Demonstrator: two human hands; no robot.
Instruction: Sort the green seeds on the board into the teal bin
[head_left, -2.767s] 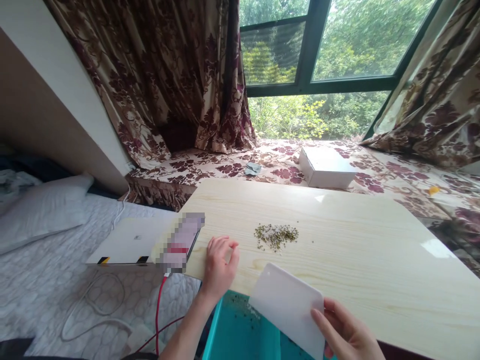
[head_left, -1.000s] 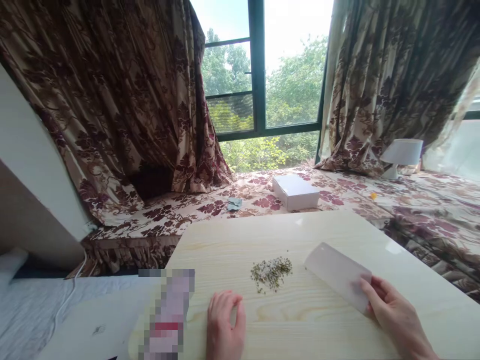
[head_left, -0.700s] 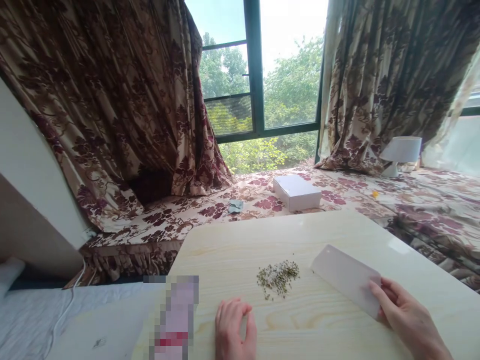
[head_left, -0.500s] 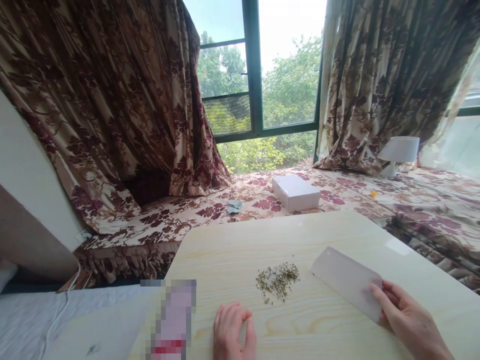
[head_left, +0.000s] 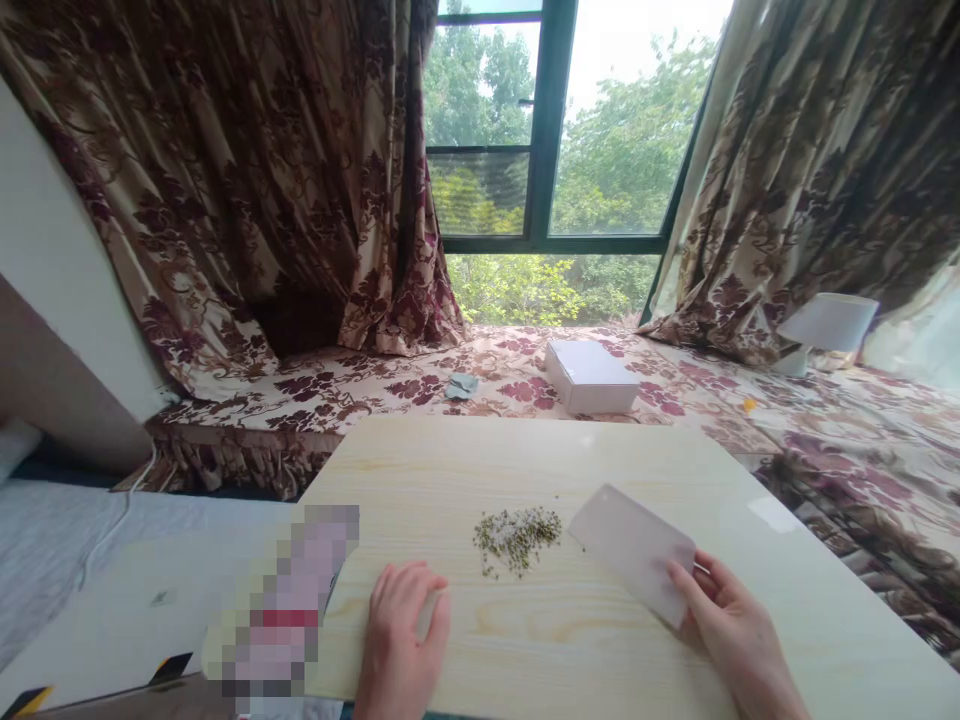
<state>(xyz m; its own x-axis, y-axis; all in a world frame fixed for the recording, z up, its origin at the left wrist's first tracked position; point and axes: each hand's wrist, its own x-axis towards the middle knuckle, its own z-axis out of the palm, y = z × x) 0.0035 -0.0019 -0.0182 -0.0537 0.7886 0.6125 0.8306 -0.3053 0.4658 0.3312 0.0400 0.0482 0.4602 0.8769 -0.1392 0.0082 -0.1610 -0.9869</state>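
On the pale wood-grain table (head_left: pixel 420 455) lies a loose pile of small green beans mixed with white grains (head_left: pixel 517 540). My right hand (head_left: pixel 735 630) grips a thin white plastic scraper (head_left: pixel 637 550) by its near right end, thumb on top. The scraper slants over the table, its far left corner close to the pile's right side; a small hole shows near that corner. Just left of and nearer than the pile, my left hand (head_left: pixel 405 625) rests on the tabletop. Its thumb stands apart from the loosely bent fingers, and nothing is in it.
A blurred-out pinkish item (head_left: pixel 292 600) lies at the table's left edge. Beyond the table, a floral-covered ledge holds a white box (head_left: pixel 592 375), a small grey-green cloth (head_left: pixel 461 386) and a white lamp (head_left: pixel 829 322). A white cable (head_left: pixel 112 525) hangs at the left.
The view has shifted, so the table and both hands appear farther left. The scraper's far corner is slightly closer to the pile. My left hand stays resting on the table.
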